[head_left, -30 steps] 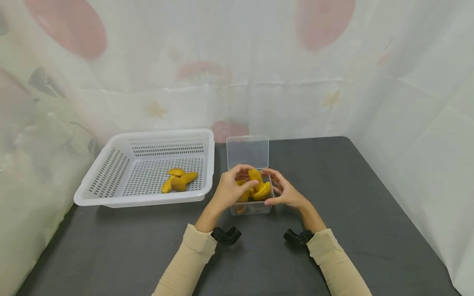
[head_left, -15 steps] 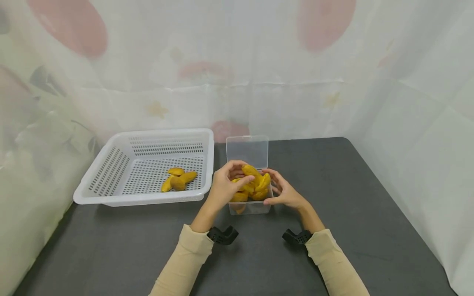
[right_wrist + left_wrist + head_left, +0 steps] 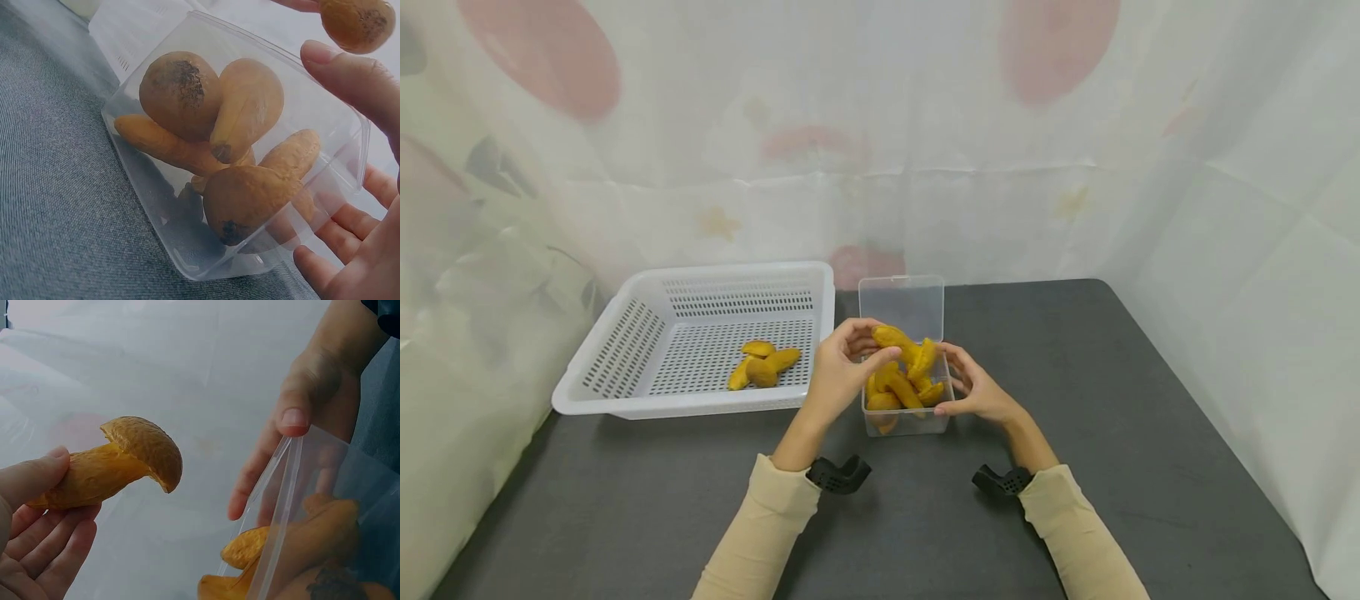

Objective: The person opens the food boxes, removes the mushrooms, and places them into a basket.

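My left hand (image 3: 838,371) pinches a yellow-brown mushroom (image 3: 140,456) by its stem, thumb on top and fingers below. In the left wrist view the cap points right, toward the box. The held mushroom is over a clear plastic box (image 3: 907,422), whose lid (image 3: 901,308) stands raised at the back. Several more mushrooms (image 3: 244,200) lie piled inside, some with dark patches. At the box's right side, my right hand (image 3: 985,393) holds the wall, its thumb at the near corner of the rim and its fingers spread along the outside.
A white slotted basket (image 3: 692,406) stands left of the box, with several mushrooms (image 3: 762,371) near its front right. The dark table (image 3: 1075,375) extends to the right and in front. A patterned white curtain (image 3: 940,208) hangs behind.
My left hand has moved left and slightly back, carrying the mushroom from low over the box to its upper left part. My right hand and the box stay put.
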`<state>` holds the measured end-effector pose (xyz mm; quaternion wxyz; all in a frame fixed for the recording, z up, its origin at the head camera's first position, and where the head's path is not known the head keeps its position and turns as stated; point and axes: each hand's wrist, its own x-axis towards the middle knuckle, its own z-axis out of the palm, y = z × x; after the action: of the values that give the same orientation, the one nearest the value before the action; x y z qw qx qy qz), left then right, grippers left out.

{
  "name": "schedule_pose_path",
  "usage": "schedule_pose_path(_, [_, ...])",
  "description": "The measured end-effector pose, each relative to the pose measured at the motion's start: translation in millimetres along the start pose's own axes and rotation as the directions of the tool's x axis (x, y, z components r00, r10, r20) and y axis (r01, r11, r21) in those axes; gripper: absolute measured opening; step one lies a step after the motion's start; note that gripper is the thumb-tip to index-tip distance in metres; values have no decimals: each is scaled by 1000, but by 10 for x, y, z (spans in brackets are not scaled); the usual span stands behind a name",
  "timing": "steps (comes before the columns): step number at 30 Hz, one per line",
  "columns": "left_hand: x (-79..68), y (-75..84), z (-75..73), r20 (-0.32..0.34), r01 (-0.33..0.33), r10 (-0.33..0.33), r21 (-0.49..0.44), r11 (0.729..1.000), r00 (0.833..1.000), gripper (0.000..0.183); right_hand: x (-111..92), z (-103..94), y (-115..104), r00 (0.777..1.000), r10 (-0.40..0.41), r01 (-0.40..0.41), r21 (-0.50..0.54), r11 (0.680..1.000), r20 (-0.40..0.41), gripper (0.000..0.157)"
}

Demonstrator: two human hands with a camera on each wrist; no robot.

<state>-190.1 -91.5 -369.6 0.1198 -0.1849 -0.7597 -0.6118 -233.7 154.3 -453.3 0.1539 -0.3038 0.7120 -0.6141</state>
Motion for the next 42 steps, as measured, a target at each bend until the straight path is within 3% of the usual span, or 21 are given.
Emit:
schedule_pose_path(8, [7,3,-116,-20,23,-24,-13,1000,1000,38,6,2,8,998,-54,54,-7,998,12,95])
schedule_pose_path(25, [2,-56,-436,-116,59,-60,-13,998,991,39,16,16,15,999,-46,46,-3,999,11,96])
schedule_pose_path(42, [-17,-182,-785,-270,61,-69,-36,997,960,38,13,8,26,999,-44,44,-11,999,6,95])
